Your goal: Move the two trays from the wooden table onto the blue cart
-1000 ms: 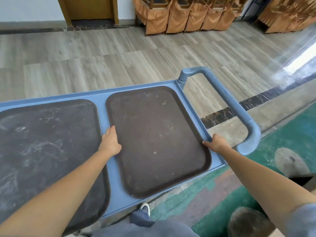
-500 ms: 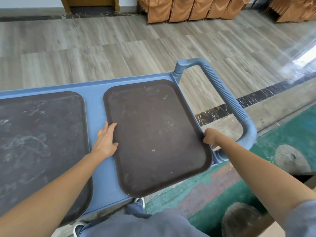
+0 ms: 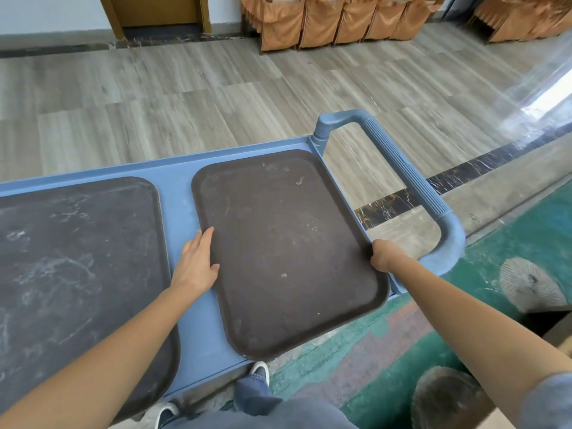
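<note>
Two dark brown trays lie side by side on the blue cart (image 3: 182, 193). The right tray (image 3: 284, 249) sits slightly askew, and its near corner juts past the cart's front edge. The left tray (image 3: 77, 258) runs out of view at the left. My left hand (image 3: 198, 261) lies flat on the cart, fingers together, touching the right tray's left rim. On the tray's right rim, my right hand (image 3: 383, 255) is curled over the edge near the cart handle (image 3: 405, 178).
The cart's ribbed blue handle arches at the right end. Beyond the cart stretches grey wood-look floor, with orange-covered chairs (image 3: 334, 23) and a door (image 3: 158, 10) at the back. Green patterned carpet (image 3: 510, 243) lies to the right. My shoes (image 3: 258, 371) are under the cart's front edge.
The right tray has slid further onto the cart toward the handle end. My left hand has opened flat against its rim. The view has shifted slightly.
</note>
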